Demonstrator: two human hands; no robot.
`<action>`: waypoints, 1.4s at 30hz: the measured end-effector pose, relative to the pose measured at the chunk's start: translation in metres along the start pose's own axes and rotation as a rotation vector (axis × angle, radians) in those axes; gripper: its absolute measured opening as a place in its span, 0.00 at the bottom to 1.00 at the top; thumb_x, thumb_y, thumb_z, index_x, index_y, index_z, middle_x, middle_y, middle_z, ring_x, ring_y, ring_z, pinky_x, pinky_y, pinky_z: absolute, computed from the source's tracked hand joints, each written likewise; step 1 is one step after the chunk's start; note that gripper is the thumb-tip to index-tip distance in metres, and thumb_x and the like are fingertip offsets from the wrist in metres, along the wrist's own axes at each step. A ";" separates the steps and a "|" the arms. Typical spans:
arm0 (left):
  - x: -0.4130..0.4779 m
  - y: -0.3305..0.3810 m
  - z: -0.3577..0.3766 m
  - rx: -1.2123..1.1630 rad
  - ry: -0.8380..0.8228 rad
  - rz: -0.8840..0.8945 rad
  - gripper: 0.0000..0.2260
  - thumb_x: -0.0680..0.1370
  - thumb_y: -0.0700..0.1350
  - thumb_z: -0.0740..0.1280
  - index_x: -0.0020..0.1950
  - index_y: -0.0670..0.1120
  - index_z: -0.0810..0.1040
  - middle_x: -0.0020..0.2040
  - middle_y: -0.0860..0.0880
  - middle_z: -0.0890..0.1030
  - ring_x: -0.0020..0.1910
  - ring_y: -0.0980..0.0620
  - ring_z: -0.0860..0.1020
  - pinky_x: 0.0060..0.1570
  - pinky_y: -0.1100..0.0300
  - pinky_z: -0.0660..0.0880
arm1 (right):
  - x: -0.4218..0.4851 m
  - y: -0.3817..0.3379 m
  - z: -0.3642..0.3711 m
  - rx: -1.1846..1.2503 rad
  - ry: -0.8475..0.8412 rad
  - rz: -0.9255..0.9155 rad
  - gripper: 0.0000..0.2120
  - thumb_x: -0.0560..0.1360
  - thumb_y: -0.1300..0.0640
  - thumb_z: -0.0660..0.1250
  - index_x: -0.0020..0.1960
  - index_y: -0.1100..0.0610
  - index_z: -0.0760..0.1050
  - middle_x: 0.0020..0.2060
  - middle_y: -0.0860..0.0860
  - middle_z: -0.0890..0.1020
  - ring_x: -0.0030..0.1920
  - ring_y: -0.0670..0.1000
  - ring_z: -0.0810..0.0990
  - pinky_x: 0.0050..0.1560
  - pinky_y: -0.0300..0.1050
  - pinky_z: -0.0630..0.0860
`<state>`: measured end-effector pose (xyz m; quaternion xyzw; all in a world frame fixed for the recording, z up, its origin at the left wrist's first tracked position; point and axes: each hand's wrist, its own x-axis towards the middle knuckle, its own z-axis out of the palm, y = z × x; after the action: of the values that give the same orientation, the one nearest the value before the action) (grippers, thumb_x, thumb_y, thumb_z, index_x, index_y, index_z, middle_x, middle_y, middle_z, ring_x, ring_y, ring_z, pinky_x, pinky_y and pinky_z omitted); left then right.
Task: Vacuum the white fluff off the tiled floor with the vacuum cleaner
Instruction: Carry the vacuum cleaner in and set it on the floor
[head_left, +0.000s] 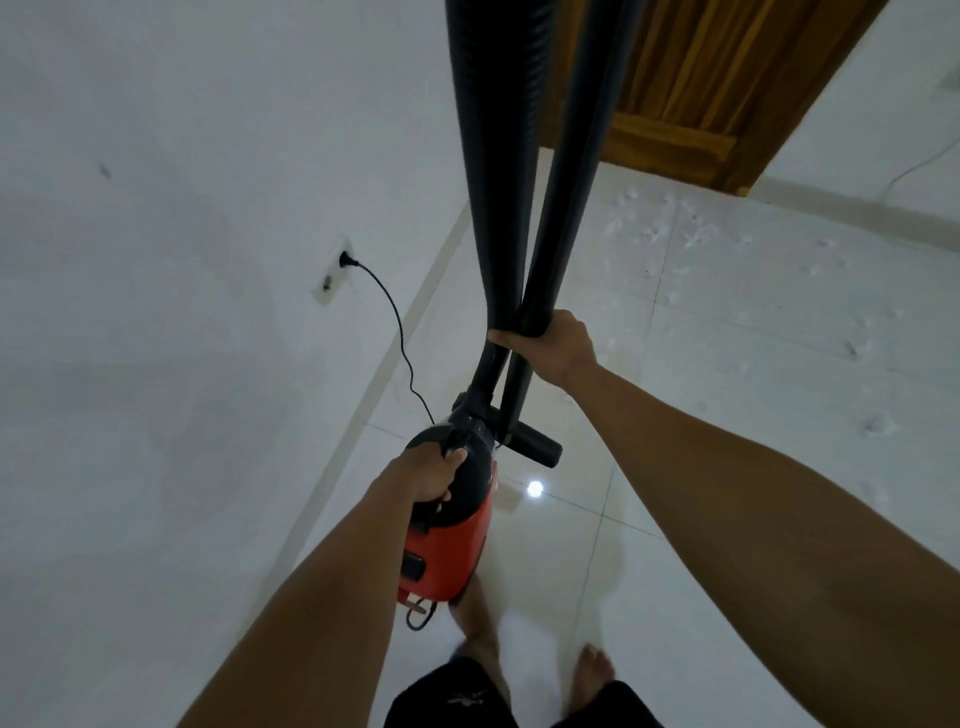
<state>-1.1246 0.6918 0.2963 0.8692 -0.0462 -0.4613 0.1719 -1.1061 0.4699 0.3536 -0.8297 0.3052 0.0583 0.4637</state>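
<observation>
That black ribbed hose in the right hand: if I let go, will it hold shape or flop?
Probably floppy: the ribbed hose has corrugated walls, so it likely sags once released. The right hand grips it together with the smooth tube, which suggests it needs bundling. The ribs should keep it from slipping.

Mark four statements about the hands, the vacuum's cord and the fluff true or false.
1. The left hand grips the handle of the red vacuum cleaner. True.
2. The right hand hangs free. False: it grips the black hose and tube together.
3. The cord is plugged into the wall socket. True.
4. The white fluff lies beside the socket. False: it lies on the tiles near the wooden door.
</observation>
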 end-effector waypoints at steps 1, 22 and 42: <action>-0.005 -0.003 0.011 0.003 0.003 -0.014 0.19 0.82 0.61 0.52 0.46 0.49 0.75 0.39 0.47 0.85 0.41 0.46 0.85 0.56 0.49 0.78 | -0.006 0.008 -0.001 0.001 -0.010 -0.004 0.30 0.66 0.36 0.78 0.59 0.54 0.81 0.44 0.49 0.83 0.49 0.54 0.84 0.52 0.52 0.83; 0.113 0.017 0.256 0.040 -0.018 0.050 0.24 0.82 0.62 0.49 0.51 0.47 0.78 0.38 0.47 0.86 0.37 0.49 0.84 0.55 0.49 0.76 | 0.001 0.243 0.017 -0.168 0.061 0.058 0.30 0.68 0.33 0.75 0.62 0.51 0.80 0.42 0.48 0.82 0.46 0.54 0.84 0.49 0.48 0.81; 0.380 -0.080 0.360 0.030 0.470 0.348 0.22 0.81 0.64 0.52 0.49 0.49 0.76 0.29 0.49 0.82 0.22 0.54 0.80 0.41 0.53 0.82 | 0.156 0.419 0.173 -0.156 0.201 -0.311 0.30 0.68 0.32 0.74 0.60 0.52 0.82 0.40 0.47 0.78 0.42 0.52 0.77 0.44 0.44 0.74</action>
<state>-1.2089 0.5837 -0.2152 0.9337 -0.1603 -0.2103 0.2416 -1.1824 0.3781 -0.1107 -0.9019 0.2129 -0.0737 0.3685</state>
